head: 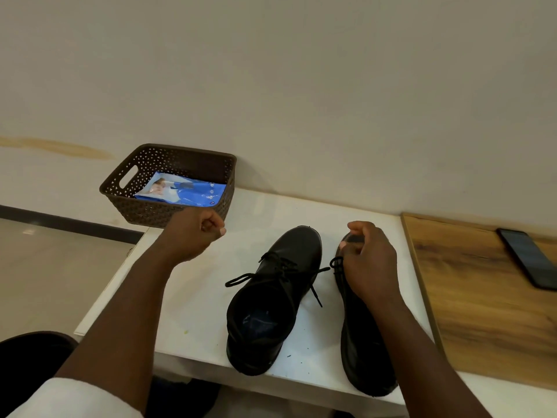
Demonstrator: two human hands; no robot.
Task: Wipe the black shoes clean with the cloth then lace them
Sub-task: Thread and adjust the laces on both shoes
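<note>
Head view: left hand (pixel 193 233) curled, apparently empty — right hand (pixel 369 260) grips right shoe (pixel 361 342); packet (pixel 184 190) print unreadable.

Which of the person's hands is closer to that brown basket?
Left. The left hand hovers just in front of the brown basket, by its near wall. The right hand is farther off, resting on the right-side black shoe.

2 shoes (pixel 271 300) side by side on the table (pixel 193 297), basket (pixel 168 211) behind-left, phone (pixel 529 257) far right.
</note>
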